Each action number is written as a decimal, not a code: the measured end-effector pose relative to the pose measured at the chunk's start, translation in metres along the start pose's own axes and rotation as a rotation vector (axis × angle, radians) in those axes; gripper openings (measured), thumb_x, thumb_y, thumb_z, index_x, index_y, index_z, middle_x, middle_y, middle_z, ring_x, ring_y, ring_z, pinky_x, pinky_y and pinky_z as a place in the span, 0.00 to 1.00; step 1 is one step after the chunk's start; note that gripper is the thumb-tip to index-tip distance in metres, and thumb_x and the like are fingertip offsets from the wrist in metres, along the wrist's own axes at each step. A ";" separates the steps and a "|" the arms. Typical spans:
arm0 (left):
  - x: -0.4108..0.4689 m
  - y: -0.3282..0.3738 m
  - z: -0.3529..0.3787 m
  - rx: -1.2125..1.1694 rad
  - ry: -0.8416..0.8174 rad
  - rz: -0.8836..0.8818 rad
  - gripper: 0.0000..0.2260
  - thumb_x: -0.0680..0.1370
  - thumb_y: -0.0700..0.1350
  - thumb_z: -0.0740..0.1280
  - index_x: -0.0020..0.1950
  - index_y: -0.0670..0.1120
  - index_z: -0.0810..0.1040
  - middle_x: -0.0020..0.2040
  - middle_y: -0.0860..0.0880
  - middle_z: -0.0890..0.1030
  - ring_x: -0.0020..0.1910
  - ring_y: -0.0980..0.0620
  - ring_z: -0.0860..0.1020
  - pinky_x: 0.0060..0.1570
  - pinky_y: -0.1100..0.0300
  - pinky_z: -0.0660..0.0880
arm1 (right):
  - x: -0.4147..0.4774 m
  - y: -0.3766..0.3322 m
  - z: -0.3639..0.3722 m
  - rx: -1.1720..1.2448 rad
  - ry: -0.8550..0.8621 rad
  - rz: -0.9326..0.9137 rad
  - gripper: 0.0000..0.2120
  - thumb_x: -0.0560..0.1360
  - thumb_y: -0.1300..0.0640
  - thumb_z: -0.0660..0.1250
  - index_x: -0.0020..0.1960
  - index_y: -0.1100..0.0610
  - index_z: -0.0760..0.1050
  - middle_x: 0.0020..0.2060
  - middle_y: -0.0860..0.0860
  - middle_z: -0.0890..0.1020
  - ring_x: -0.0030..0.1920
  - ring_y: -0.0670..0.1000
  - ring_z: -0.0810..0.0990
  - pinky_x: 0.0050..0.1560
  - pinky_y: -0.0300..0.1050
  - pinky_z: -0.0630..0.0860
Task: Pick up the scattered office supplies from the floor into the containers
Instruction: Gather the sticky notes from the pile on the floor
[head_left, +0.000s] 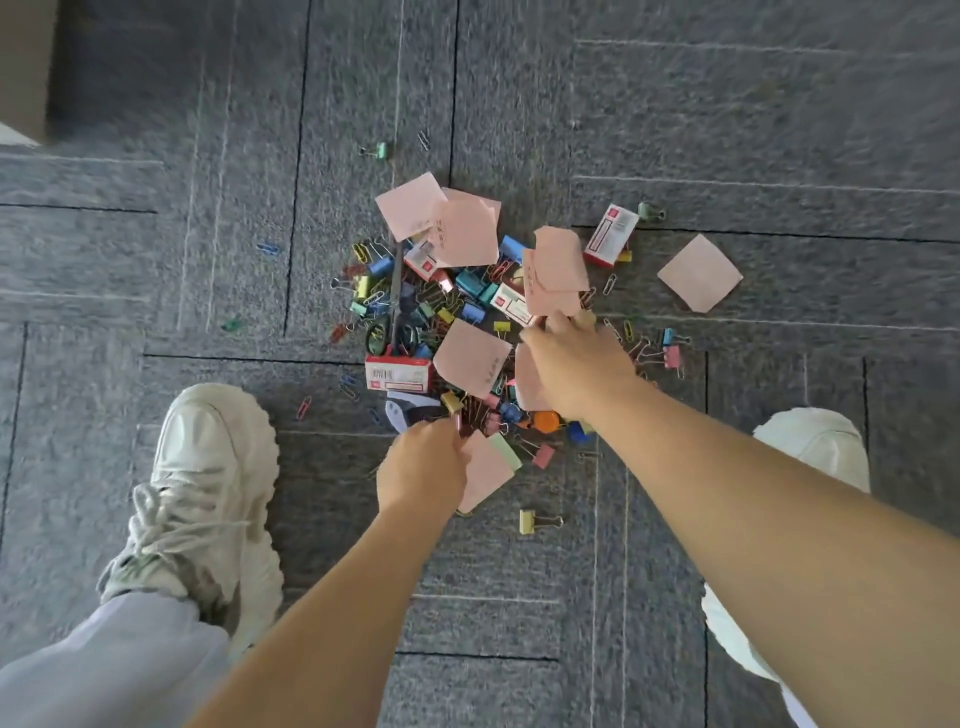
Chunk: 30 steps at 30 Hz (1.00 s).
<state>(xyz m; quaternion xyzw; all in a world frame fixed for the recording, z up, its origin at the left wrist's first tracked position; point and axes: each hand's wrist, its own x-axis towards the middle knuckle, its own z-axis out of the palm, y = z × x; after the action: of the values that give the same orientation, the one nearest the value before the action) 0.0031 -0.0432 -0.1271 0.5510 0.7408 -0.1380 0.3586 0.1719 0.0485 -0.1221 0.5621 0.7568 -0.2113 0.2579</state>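
Head view: two bare arms reach down to a pile (441, 306) of coloured binder clips and paper clips on grey carpet (727, 130).
Left hand (421, 467): clenched round a small stack of notes (491, 465), pink with a green edge, at the near edge of the pile.
Right hand (576, 364): over the pile's right side, fingertips pinching the lower edge of a curled bunch of pink notes (556, 270); another pink sheet lies under the palm.
Scissors (396, 291): dark, lying lengthwise in the left part of the pile, handles toward the person.
Near box (399, 371): red and white, at the pile's near left corner.
Far box (610, 234): red and white, at the pile's far right.
Loose pink note (700, 273): flat on the carpet, apart to the right.
Yellow binder clip (527, 521): alone on the carpet, near the left hand.
Left shoe (208, 493): white, left of the pile.
Right shoe (815, 447): white, partly behind the right forearm.
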 end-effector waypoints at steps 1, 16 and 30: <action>-0.004 -0.003 -0.002 -0.018 0.014 0.003 0.05 0.79 0.46 0.67 0.52 0.47 0.79 0.51 0.46 0.80 0.49 0.43 0.78 0.45 0.50 0.77 | -0.003 0.000 0.000 -0.032 0.045 -0.005 0.23 0.74 0.61 0.68 0.68 0.55 0.68 0.64 0.56 0.73 0.67 0.61 0.68 0.61 0.57 0.70; -0.175 0.039 -0.200 -0.411 0.188 0.153 0.07 0.77 0.44 0.70 0.53 0.49 0.86 0.42 0.51 0.84 0.32 0.59 0.76 0.30 0.73 0.68 | -0.209 0.015 -0.158 0.953 0.438 -0.009 0.05 0.75 0.57 0.72 0.50 0.53 0.85 0.30 0.43 0.78 0.31 0.41 0.72 0.38 0.40 0.67; -0.293 0.066 -0.274 -0.981 0.251 0.339 0.20 0.72 0.29 0.70 0.56 0.51 0.80 0.52 0.44 0.84 0.29 0.60 0.79 0.28 0.68 0.74 | -0.349 0.004 -0.223 1.692 0.490 0.003 0.11 0.75 0.61 0.64 0.51 0.51 0.83 0.43 0.50 0.86 0.41 0.50 0.83 0.45 0.45 0.80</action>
<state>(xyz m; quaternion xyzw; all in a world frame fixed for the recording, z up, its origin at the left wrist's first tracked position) -0.0004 -0.0650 0.2791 0.4427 0.6563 0.3512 0.4999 0.2233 -0.0736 0.2707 0.5951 0.3799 -0.5743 -0.4144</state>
